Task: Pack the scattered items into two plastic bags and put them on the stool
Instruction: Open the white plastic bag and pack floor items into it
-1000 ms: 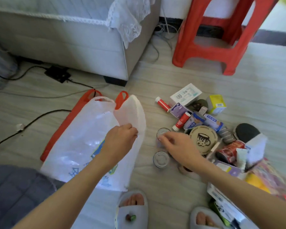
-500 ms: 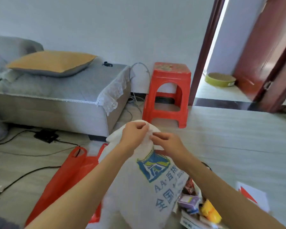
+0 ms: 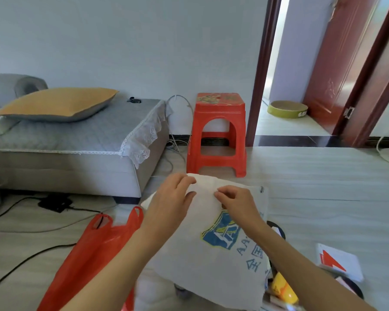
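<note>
A white plastic bag printed with a blue and yellow logo (image 3: 213, 252) is held up in front of the person, above the floor, its top edge level with the feet of the stool. The left hand (image 3: 173, 198) pinches that top edge between thumb and curled fingers; the right hand (image 3: 236, 203) pinches it just beside, the two hands close together. A flat red plastic bag with loop handles (image 3: 92, 254) lies on the pale wooden floor (image 3: 323, 187) to the left, partly under the left forearm. A red plastic stool with a patterned seat (image 3: 218, 133) stands against the wall beyond. A yellow item (image 3: 281, 288) and a white card with a red arrow (image 3: 337, 261) lie at lower right.
</note>
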